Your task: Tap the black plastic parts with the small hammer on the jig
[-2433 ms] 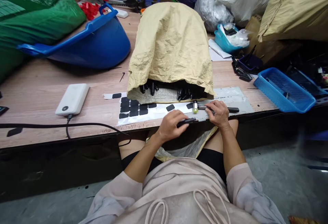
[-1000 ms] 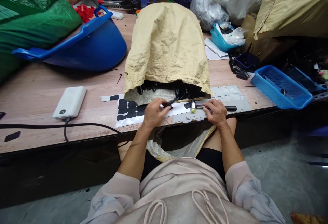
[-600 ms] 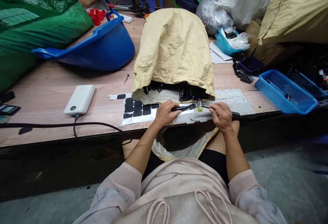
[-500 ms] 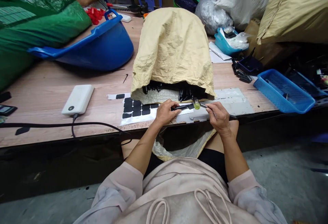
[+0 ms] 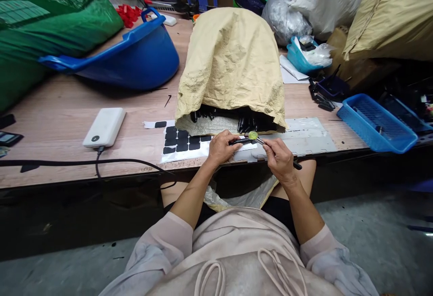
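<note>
At the near edge of the bench, the left hand (image 5: 221,148) pinched a slim black part (image 5: 239,141) flat against the white sheet (image 5: 189,150) while the right hand (image 5: 278,159) gripped the thin metal shaft of a small mallet (image 5: 253,135). Half a second before, the mallet's yellow-green head had stood on its side to the right of the part; it had since swung over, its round face turned up directly above the part's far end, and the right hand had drawn closer to the left. To an onlooker, that suggested a tapping stroke was under way on the piece held down.

The mallet's head looked like translucent rubber or plastic, its black grip poking out behind the right hand. Just beyond both hands gaped the mouth of a crinkled tan woven sack (image 5: 232,61), stuffed with more glossy black parts (image 5: 250,123). Left of the left hand, matte black pads (image 5: 181,139) with rounded corners sat in rows on the sheet. Right of the right hand lay a dull grey plate (image 5: 304,133), and further off a blue slotted tray (image 5: 375,122). Far left rested a smooth white power bank (image 5: 104,127) with its black cable (image 5: 67,163).
</note>
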### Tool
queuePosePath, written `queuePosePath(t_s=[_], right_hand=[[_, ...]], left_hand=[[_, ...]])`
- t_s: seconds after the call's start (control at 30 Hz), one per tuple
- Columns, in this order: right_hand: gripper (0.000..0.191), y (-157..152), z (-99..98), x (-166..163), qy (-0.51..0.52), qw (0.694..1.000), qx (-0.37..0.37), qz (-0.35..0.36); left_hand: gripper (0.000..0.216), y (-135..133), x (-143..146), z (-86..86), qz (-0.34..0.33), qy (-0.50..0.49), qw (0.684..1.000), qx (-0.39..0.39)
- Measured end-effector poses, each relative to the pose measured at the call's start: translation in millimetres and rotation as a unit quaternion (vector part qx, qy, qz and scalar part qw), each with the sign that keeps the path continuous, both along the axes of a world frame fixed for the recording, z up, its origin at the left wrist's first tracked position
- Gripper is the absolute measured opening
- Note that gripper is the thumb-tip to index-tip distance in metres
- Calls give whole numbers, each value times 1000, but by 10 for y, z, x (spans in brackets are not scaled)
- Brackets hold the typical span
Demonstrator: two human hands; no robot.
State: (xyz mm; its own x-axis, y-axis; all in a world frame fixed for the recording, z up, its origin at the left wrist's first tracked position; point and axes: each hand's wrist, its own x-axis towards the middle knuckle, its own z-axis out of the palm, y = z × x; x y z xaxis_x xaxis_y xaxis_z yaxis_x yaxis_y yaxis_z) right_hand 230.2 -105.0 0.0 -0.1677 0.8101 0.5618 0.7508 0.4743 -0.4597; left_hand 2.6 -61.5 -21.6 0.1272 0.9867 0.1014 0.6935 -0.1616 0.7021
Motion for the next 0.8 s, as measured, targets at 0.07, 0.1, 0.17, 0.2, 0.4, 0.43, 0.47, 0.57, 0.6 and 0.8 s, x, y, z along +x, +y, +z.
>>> queuePosePath(t_s=[0.07,0.1,0.17,0.2,0.4,0.43,0.47,0.57,0.6,0.8], right_hand=[[25,-7,-19,-11,-18,1000,-14,2],[25,-8,-31,-15,-25,999,-23,2],[25,-7,-41,-21,-25,999,-35,-4],[25,-5,-34,-27,-17,999,-36,-7],[26,11,55,-120,25,999,-37,26],[26,14,45,-139,20,998,-40,31],[26,18,26,-156,9,998,-45,36],[24,41,-46,-171,-21,997,-59,39],[24,53,-62,-161,-22,997,-59,36],[23,164,-56,50,-21,999,-33,-14]], left_hand=[[22,4,-3,-14,3,-5,1000,3],[22,6,-4,-21,3,-8,1000,5],[21,11,-8,-33,0,-14,1000,9],[21,13,-10,-37,-2,-15,1000,11],[20,17,-27,-18,-15,-1,1000,7],[19,15,-28,-9,-18,2,1000,6],[17,14,-28,0,-20,4,1000,4],[16,7,-26,21,-21,5,1000,2],[18,4,-25,24,-19,3,1000,2],[24,-1,-18,17,-9,-4,1000,0]])
